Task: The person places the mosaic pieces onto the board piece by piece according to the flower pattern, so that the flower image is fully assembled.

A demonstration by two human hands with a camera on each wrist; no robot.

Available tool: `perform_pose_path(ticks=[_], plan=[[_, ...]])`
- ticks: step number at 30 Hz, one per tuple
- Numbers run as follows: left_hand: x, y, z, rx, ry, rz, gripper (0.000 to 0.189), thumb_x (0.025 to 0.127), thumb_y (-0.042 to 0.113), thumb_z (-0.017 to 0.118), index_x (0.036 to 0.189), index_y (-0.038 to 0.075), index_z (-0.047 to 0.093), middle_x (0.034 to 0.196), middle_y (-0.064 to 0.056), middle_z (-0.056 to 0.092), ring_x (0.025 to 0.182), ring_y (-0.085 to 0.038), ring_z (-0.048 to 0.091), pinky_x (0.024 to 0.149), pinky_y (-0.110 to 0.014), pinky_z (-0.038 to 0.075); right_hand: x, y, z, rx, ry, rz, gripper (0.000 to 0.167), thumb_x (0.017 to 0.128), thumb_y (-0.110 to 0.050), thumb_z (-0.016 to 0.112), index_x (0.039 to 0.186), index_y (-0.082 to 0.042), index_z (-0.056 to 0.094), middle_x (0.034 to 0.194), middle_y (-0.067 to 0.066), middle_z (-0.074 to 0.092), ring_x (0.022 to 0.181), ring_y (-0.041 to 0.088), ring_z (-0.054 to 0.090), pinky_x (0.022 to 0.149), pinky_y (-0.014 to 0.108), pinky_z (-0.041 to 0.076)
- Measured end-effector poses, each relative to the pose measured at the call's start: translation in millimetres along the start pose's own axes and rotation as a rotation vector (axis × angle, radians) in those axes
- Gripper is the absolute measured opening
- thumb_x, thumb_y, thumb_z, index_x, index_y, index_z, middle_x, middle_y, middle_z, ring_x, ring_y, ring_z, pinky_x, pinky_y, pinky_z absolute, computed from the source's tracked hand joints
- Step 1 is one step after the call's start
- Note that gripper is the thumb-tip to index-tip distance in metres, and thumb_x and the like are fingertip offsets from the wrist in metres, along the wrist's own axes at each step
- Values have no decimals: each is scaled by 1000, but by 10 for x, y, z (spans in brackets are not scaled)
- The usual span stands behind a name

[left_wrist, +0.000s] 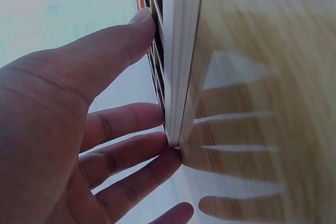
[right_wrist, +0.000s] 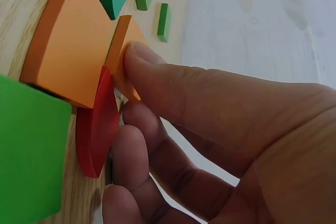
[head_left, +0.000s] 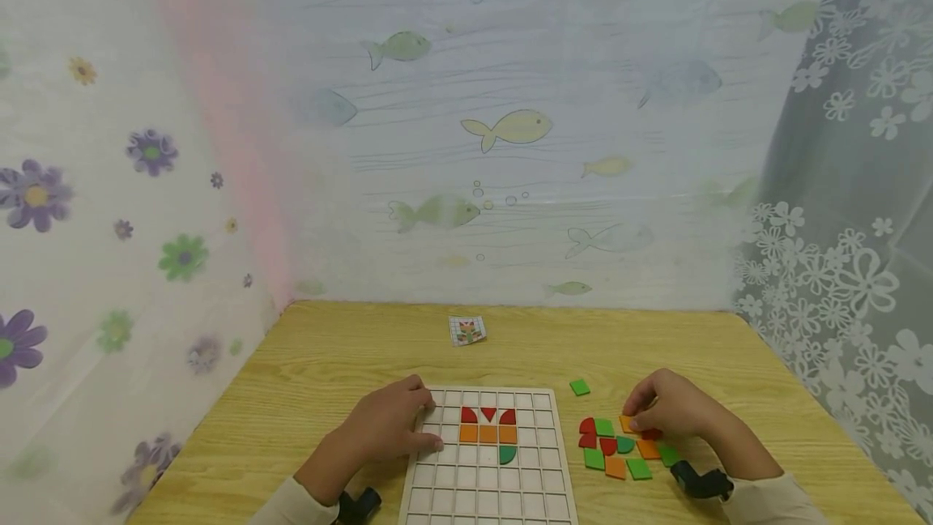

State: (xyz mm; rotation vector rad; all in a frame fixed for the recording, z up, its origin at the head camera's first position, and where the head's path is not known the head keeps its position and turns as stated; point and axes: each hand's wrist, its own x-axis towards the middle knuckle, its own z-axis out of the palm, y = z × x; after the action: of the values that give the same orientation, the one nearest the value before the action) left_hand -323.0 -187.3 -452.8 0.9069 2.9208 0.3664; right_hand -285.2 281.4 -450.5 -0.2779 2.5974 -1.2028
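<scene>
My left hand (head_left: 386, 421) rests at the left edge of a pale wooden grid board (head_left: 490, 501). In the left wrist view its thumb (left_wrist: 139, 30) touches the board's top, and its fairly straight fingers meet the side. Set in the grid are red pieces (head_left: 488, 413), a row of orange squares (head_left: 488, 433) and a dark green quarter-round (head_left: 507, 454). To the right, my right hand (head_left: 674, 405) pinches an orange square tile (right_wrist: 119, 59) between thumb and fingers, at the far side of a tile group. A red curved tile (right_wrist: 98, 124) lies right beside those fingers.
Loose red, green and orange tiles (head_left: 615, 468) lie right of the board. One green square (head_left: 579, 387) lies apart behind them. A small printed pattern card (head_left: 467, 330) is farther back on the wooden table (head_left: 350, 339). Patterned curtains (head_left: 510, 249) stand around the table.
</scene>
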Motion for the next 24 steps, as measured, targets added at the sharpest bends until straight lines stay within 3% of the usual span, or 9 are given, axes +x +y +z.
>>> perform_pose_path(ticks=[12, 24], plan=[[-8, -1, -11, 7, -1, 7, 52, 81, 64, 80, 111, 23, 73, 111, 10, 60, 91, -7, 58, 76, -36, 55, 1, -51, -4, 14, -13, -42, 8, 93, -4, 74, 97, 2, 73, 85, 11, 70, 70, 28, 69, 60, 40, 60], [-12, -3, -5, -7, 3, 13, 52, 81, 64, 79, 110, 22, 72, 116, 8, 61, 99, -13, 63, 81, -40, 57, 15, -163, 45, -50, 13, -93, 7, 92, -6, 74, 98, -3, 77, 89, 7, 72, 75, 25, 66, 61, 39, 58]])
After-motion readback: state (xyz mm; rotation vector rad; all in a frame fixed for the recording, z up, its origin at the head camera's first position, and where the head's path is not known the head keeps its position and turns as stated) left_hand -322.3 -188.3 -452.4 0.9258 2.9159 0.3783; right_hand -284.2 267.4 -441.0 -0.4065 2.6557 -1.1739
